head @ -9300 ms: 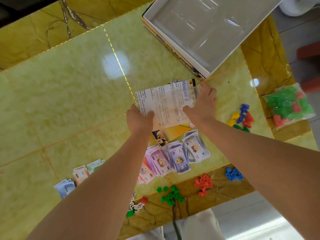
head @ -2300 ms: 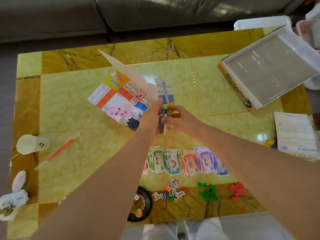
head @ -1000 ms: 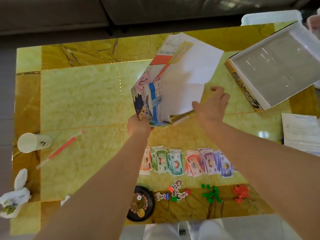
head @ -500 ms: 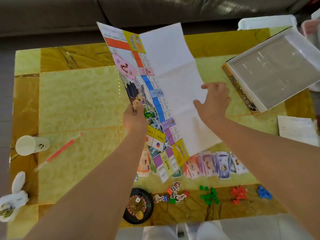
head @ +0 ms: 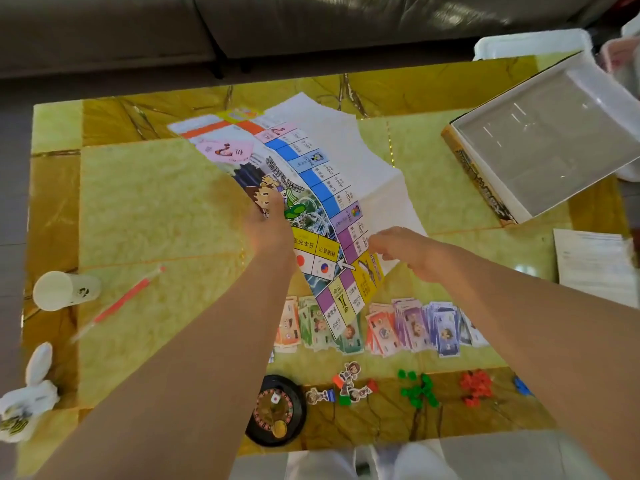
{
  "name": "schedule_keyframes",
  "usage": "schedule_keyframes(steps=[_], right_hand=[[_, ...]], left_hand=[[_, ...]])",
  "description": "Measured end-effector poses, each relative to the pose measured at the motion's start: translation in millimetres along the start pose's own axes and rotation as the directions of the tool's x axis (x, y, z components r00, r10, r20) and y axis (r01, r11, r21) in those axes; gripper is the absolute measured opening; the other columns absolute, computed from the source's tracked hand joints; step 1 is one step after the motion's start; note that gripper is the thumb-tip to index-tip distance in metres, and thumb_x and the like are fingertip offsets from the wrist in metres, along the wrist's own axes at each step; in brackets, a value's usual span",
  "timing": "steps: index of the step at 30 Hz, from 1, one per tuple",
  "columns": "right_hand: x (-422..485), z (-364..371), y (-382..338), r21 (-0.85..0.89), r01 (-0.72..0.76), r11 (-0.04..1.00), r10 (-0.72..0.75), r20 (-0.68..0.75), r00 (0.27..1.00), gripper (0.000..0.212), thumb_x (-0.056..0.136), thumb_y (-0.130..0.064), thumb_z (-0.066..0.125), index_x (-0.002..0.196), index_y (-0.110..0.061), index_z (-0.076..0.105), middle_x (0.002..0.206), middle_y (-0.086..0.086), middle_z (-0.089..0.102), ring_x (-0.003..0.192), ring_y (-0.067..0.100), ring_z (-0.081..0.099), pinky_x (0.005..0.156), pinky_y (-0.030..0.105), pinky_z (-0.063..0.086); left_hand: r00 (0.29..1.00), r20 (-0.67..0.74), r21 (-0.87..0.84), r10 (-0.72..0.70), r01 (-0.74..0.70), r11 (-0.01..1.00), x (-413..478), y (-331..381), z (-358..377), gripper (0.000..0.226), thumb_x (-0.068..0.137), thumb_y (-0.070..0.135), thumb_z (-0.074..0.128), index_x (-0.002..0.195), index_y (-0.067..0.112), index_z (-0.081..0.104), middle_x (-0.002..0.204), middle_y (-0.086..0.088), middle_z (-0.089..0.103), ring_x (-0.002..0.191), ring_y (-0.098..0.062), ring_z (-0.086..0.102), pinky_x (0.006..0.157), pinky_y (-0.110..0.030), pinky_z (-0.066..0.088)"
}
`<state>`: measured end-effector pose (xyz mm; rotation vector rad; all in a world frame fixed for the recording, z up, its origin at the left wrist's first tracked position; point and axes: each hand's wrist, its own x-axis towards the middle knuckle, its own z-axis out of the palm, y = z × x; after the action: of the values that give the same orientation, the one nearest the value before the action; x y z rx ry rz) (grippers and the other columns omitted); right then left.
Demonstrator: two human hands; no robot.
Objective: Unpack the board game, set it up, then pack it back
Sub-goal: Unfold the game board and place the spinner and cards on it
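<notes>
A paper game board [head: 311, 178] is half unfolded above the middle of the table, printed side facing left, its white back toward the right. My left hand [head: 268, 226] grips its left edge. My right hand [head: 405, 247] pinches the lower right fold. Rows of play money [head: 408, 327] lie below the board. A black roulette spinner [head: 277, 410], character tokens [head: 346, 386], green pieces [head: 417, 389] and red pieces [head: 476, 388] sit along the near edge. The open game box [head: 540, 147] stands at the right.
A white cup [head: 62, 289] lies on its side at the left with a red straw [head: 121, 304] beside it. A crumpled white wrapper [head: 26, 400] sits at the near left corner. A rule sheet [head: 592, 265] lies at the right edge. A sofa runs behind the table.
The board has come down from upright and spread wider toward the table. My right hand has moved from the white back down to the lower fold.
</notes>
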<state>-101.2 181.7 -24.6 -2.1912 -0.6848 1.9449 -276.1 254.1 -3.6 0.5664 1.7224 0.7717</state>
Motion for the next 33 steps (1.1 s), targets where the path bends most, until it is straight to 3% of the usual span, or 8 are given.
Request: schedule_keyframes(steps=[5,10,13,17,23,27,30,33], right_hand=[[-2.1,1.4,6.1,0.201,-0.024,0.979,0.032,-0.040,0.999,0.019,0.096,-0.020,0.038,0.103,-0.013,0.054,0.110,0.006,0.050,0.103,0.021,0.045,0.094,0.038,0.031],[-2.2,0.4,10.8,0.378,-0.042,0.925,0.069,-0.058,0.996,0.024,0.089,-0.025,0.036,0.067,-0.018,0.044,0.061,0.001,0.044,0.053,0.017,0.037,0.057,0.028,0.034],[-1.9,-4.0,13.7,0.380,0.023,0.925,-0.031,0.016,0.999,0.022,0.086,-0.040,0.059,0.086,-0.018,0.065,0.078,0.005,0.065,0.067,0.021,0.057,0.066,0.027,0.044],[-4.1,-5.9,11.3,0.459,0.025,0.888,-0.097,0.134,0.986,0.025,0.091,-0.009,0.061,0.116,-0.009,0.061,0.104,0.010,0.073,0.086,0.022,0.071,0.073,0.032,0.059],[-14.8,-3.5,-22.1,0.855,0.029,0.518,-0.192,0.082,0.978,0.020,0.093,-0.015,0.043,0.103,-0.012,0.060,0.084,0.011,0.070,0.071,0.023,0.068,0.068,0.036,0.058],[-18.0,-1.1,-43.3,0.939,0.063,0.339,-0.247,0.024,0.969,0.024,0.093,-0.016,0.037,0.096,-0.011,0.060,0.084,0.012,0.069,0.073,0.025,0.066,0.076,0.038,0.053],[-16.6,1.0,-50.5,0.967,0.080,0.242,-0.279,-0.009,0.960,0.026,0.091,-0.015,0.038,0.104,-0.011,0.060,0.092,0.012,0.069,0.077,0.027,0.067,0.075,0.037,0.055],[-12.6,2.0,-50.7,0.973,0.086,0.216,-0.285,-0.021,0.958,0.028,0.091,-0.015,0.037,0.108,-0.012,0.059,0.099,0.013,0.067,0.082,0.029,0.067,0.075,0.040,0.057]], left_hand=[[0.995,-0.020,-0.091,-0.101,0.098,0.991,4.1,-8.3,-1.1,0.029,0.089,0.050,0.056,0.110,0.030,0.060,0.111,0.000,0.069,0.105,-0.035,0.064,0.088,-0.062,0.049],[0.991,-0.052,-0.090,-0.124,0.119,0.989,3.2,-8.6,-0.4,0.027,0.093,0.049,0.053,0.113,0.031,0.058,0.115,-0.001,0.068,0.106,-0.035,0.063,0.087,-0.063,0.048],[0.988,-0.064,-0.066,-0.137,0.133,0.989,3.7,-8.7,0.0,0.037,0.093,0.056,0.048,0.121,0.033,0.054,0.118,0.000,0.066,0.110,-0.033,0.062,0.090,-0.060,0.048],[0.965,0.033,-0.154,-0.259,0.261,0.953,0.5,0.6,-0.5,0.053,0.096,0.061,0.033,0.123,0.020,0.054,0.088,-0.003,0.067,0.079,-0.022,0.069,0.073,-0.037,0.053],[0.920,0.325,-0.288,-0.218,0.316,0.904,-8.5,2.8,0.0,0.058,0.100,0.056,0.014,0.108,0.025,0.063,0.109,-0.005,0.070,0.104,-0.026,0.066,0.094,-0.041,0.049],[0.770,0.379,0.206,-0.513,0.470,0.858,-12.4,-7.9,-2.4,0.058,0.097,0.055,0.023,0.116,0.013,0.058,0.122,-0.020,0.061,0.105,-0.035,0.060,0.086,-0.050,0.046],[0.455,0.398,0.493,-0.797,0.627,0.604,-22.7,-17.4,-2.3,0.094,0.084,0.077,0.030,0.123,-0.007,0.051,0.124,-0.033,0.056,0.107,-0.044,0.061,0.081,-0.054,0.053],[0.218,0.580,0.451,-0.785,0.717,0.532,-35.9,-22.5,3.9,0.093,0.088,0.074,0.028,0.113,-0.010,0.059,0.113,-0.030,0.065,0.095,-0.040,0.069,0.080,-0.054,0.055]])
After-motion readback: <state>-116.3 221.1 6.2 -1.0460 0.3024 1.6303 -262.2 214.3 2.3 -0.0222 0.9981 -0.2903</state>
